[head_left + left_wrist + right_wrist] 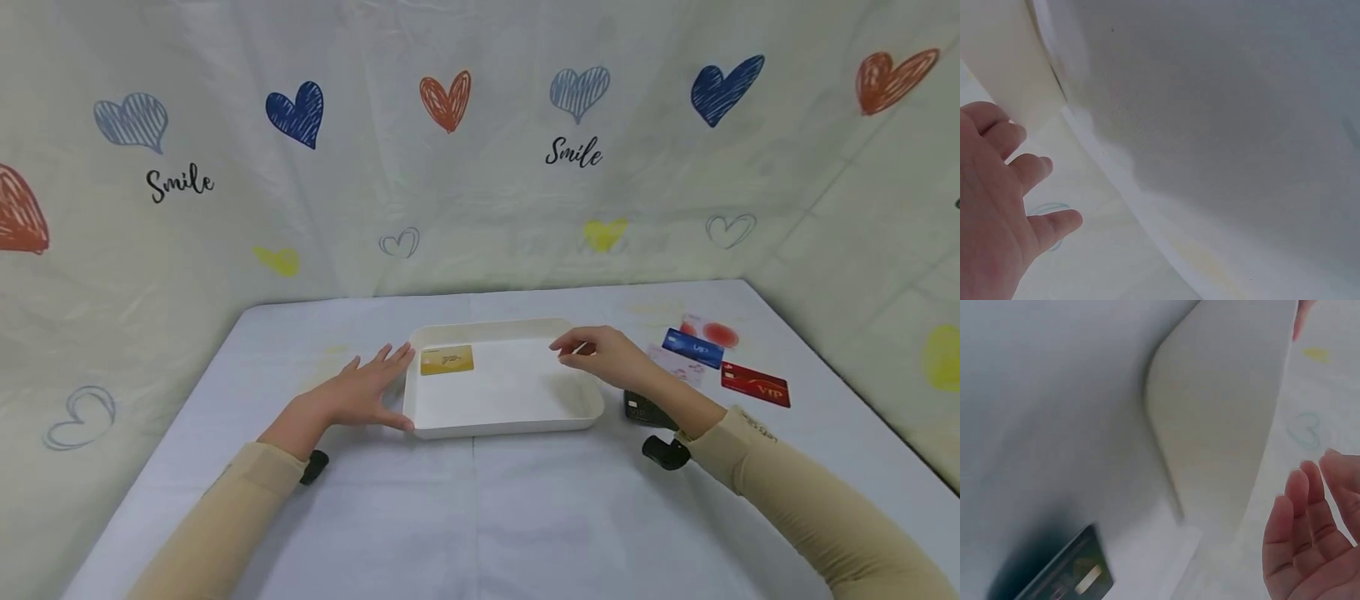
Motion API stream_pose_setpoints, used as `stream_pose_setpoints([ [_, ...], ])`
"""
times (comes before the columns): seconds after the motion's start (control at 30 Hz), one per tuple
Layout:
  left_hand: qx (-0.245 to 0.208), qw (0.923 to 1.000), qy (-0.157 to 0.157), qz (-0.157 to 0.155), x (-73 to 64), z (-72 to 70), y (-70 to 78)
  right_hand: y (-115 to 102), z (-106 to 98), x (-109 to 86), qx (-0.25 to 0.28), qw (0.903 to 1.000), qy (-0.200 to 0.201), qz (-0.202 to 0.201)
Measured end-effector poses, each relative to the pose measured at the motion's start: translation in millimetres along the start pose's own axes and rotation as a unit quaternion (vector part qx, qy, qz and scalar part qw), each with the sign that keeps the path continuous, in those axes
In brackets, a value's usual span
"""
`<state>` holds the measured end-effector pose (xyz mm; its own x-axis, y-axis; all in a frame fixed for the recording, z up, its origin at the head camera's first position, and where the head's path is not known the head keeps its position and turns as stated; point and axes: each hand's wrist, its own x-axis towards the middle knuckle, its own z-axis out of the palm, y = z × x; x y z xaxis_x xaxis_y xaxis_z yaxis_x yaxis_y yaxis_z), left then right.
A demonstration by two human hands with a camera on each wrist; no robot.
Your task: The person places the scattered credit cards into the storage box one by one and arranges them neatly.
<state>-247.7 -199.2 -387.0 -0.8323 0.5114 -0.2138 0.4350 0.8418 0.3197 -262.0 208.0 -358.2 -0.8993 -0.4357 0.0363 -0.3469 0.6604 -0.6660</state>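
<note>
A shallow white tray [517, 383] lies on the table, with a gold card [447, 360] flat in its upper left part. My left hand [363, 392] is spread at the tray's left end, fingertips and thumb right at the rim. In the left wrist view, that hand's fingers [1050, 228] are apart beside the tray's pale outer wall [1010, 56]. Over the tray's right end hovers my right hand [603, 354], fingers loosely bent. Nothing shows between its thumb and fingers in the right wrist view, where the hand [1304, 550] appears beyond the tray wall [1216, 406].
Right of the tray lie several cards: a black card [647, 410] partly under the right forearm, a blue VIP card [693, 347], a red VIP card [755, 384], a pale pink card [677, 365] and one with red circles [720, 335]. A heart-printed sheet [480, 183] hangs behind the table.
</note>
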Motion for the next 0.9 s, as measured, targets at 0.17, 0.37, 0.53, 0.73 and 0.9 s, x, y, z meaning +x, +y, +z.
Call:
stream_pose_setpoints([
  [0.17,0.007,1.0000,0.000,0.003,0.7,-0.9,-1.9,16,-11,-17.1,0.012,0.9992,0.029,0.025],
  [0.37,-0.002,1.0000,0.000,0.003,2.4,-0.6,-2.1,32,-28,-34.7,0.005,0.9992,0.013,0.039],
  [0.53,-0.008,1.0000,-0.003,0.001,1.6,1.9,-2.7,48,-41,-49.4,-0.004,0.9989,-0.014,0.045],
  [0.73,0.000,1.0000,0.000,-0.002,0.2,2.0,-2.4,66,-54,-68.7,0.010,0.9971,-0.035,0.066],
  [0.9,-0.006,1.0000,-0.002,-0.002,-0.1,0.6,-0.3,81,-61,-80.3,0.024,0.9945,-0.060,0.083],
])
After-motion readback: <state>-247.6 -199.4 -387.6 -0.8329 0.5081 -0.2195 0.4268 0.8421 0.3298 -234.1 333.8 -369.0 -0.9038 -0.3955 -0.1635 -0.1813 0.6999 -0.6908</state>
